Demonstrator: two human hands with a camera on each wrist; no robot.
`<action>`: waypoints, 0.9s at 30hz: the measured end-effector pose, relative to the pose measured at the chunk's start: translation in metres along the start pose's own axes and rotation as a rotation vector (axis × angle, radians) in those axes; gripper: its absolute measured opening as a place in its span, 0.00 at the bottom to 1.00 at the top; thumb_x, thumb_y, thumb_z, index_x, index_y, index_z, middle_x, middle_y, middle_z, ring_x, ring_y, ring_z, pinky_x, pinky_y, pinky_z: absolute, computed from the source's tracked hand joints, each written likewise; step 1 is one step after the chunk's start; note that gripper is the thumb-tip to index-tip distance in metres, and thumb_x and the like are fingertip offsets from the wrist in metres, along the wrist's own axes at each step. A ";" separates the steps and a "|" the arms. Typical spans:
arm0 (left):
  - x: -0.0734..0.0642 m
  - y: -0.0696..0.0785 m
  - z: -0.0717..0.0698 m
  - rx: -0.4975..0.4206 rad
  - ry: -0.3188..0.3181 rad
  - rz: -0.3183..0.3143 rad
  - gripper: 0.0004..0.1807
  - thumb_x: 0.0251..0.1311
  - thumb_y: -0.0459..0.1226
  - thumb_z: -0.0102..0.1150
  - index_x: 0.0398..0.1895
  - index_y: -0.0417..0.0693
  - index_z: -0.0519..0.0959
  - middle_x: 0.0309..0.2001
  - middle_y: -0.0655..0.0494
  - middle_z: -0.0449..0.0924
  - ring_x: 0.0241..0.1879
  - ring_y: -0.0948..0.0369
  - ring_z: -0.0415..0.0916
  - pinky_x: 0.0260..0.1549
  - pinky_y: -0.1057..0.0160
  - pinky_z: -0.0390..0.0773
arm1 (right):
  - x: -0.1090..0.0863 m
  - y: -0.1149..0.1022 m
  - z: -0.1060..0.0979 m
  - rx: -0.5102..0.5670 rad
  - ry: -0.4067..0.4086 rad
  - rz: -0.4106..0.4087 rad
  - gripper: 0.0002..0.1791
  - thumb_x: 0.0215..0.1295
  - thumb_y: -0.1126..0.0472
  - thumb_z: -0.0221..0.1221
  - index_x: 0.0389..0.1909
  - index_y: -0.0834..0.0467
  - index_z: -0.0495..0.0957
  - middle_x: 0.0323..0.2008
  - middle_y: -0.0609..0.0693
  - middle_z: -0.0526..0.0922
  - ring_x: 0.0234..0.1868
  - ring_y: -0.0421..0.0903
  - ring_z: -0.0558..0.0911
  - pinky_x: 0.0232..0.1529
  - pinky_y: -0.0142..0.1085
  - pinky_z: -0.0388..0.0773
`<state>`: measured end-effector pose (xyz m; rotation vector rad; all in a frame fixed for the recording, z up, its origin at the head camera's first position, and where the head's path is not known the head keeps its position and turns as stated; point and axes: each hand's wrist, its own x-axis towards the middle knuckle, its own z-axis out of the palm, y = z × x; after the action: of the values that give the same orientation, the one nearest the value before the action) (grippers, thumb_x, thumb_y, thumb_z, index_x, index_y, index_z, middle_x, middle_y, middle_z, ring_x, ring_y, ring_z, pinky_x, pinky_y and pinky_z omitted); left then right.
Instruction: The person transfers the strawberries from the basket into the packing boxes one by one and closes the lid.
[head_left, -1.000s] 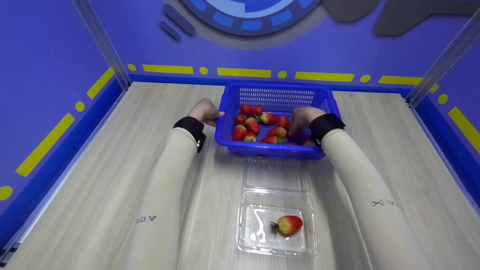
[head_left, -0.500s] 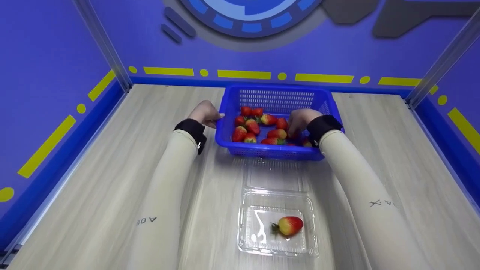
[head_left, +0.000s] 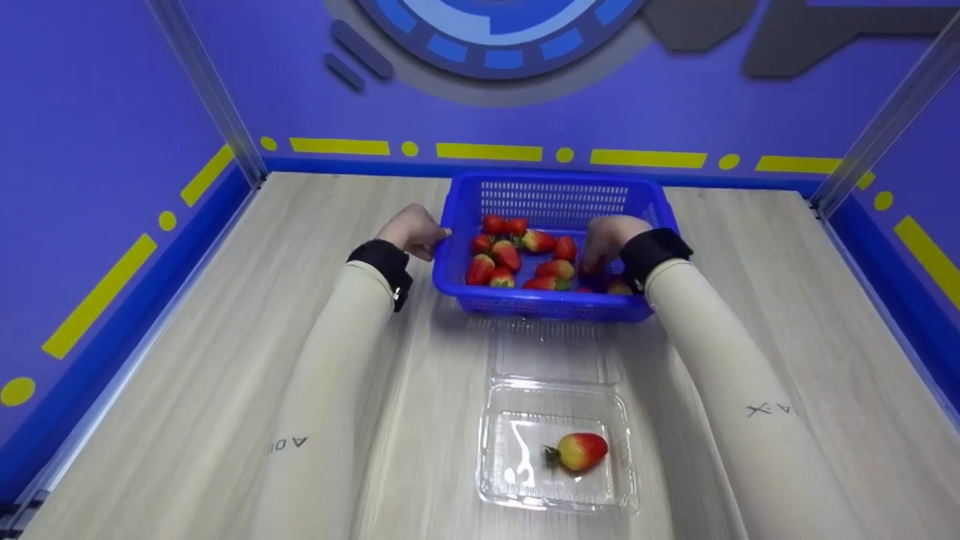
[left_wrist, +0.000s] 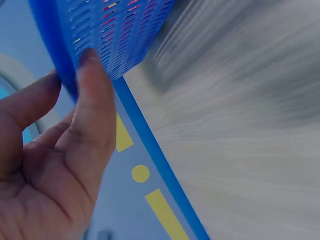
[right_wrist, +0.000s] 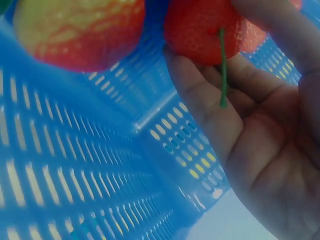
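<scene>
A blue plastic basket [head_left: 540, 295] with slotted walls stands at the back, several strawberries [head_left: 505, 256] lying in it. My left hand [head_left: 412, 227] pinches its left rim between thumb and fingers, also seen in the left wrist view. Inside the basket's right part is my right hand [head_left: 611, 234]. In the right wrist view its fingers and thumb hold a red strawberry [right_wrist: 202, 35] with a thin green stem. A larger yellow-red strawberry [right_wrist: 82, 37] is close beside it. In the head view the held fruit is mostly hidden by the hand.
Nearer on the wooden table [head_left: 225, 360] lies a clear plastic clamshell box [head_left: 489, 457], its lid [head_left: 551, 360] folded back toward the basket. One strawberry [head_left: 583, 451] lies in the box. Blue panels [head_left: 315, 112] enclose the back and sides.
The scene sits slightly lower in the head view. Both hands stay at the basket with little visible movement, the left on the rim and the right among the strawberries.
</scene>
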<state>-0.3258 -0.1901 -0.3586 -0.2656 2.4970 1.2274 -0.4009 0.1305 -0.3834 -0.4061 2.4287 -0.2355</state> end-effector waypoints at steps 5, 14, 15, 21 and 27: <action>-0.006 0.005 0.002 0.179 0.090 0.070 0.17 0.73 0.39 0.55 0.45 0.30 0.82 0.33 0.47 0.83 0.26 0.61 0.79 0.33 0.65 0.87 | -0.014 0.000 -0.010 -0.035 0.065 -0.039 0.10 0.56 0.62 0.66 0.19 0.55 0.77 0.19 0.42 0.74 0.26 0.41 0.68 0.28 0.31 0.65; -0.031 0.028 -0.008 0.327 0.159 0.305 0.27 0.74 0.39 0.53 0.69 0.29 0.70 0.66 0.33 0.77 0.64 0.43 0.77 0.65 0.48 0.79 | -0.054 0.003 -0.032 -0.089 0.332 -0.221 0.17 0.54 0.64 0.68 0.43 0.69 0.86 0.37 0.61 0.88 0.35 0.48 0.79 0.35 0.33 0.75; -0.036 0.030 -0.010 0.321 0.152 0.329 0.27 0.74 0.39 0.53 0.69 0.30 0.70 0.65 0.34 0.78 0.64 0.43 0.78 0.65 0.48 0.79 | -0.059 0.003 -0.032 -0.096 0.373 -0.243 0.17 0.54 0.64 0.68 0.43 0.70 0.85 0.37 0.63 0.87 0.35 0.50 0.79 0.35 0.34 0.74; -0.072 0.039 -0.014 0.285 0.105 0.440 0.24 0.73 0.37 0.55 0.67 0.34 0.74 0.63 0.35 0.80 0.62 0.45 0.80 0.63 0.49 0.80 | -0.097 -0.001 -0.024 -0.130 0.553 -0.378 0.14 0.58 0.69 0.67 0.45 0.70 0.83 0.38 0.65 0.85 0.37 0.56 0.78 0.41 0.46 0.78; -0.119 0.036 0.000 0.235 0.000 0.405 0.24 0.73 0.39 0.57 0.68 0.38 0.75 0.63 0.39 0.81 0.63 0.47 0.80 0.64 0.50 0.80 | -0.142 -0.015 0.002 -0.141 0.626 -0.511 0.18 0.59 0.71 0.68 0.50 0.70 0.81 0.46 0.66 0.84 0.46 0.60 0.81 0.50 0.54 0.82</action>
<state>-0.2278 -0.1660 -0.2866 0.3143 2.7475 1.0486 -0.2913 0.1651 -0.2987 -1.1669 2.9110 -0.4675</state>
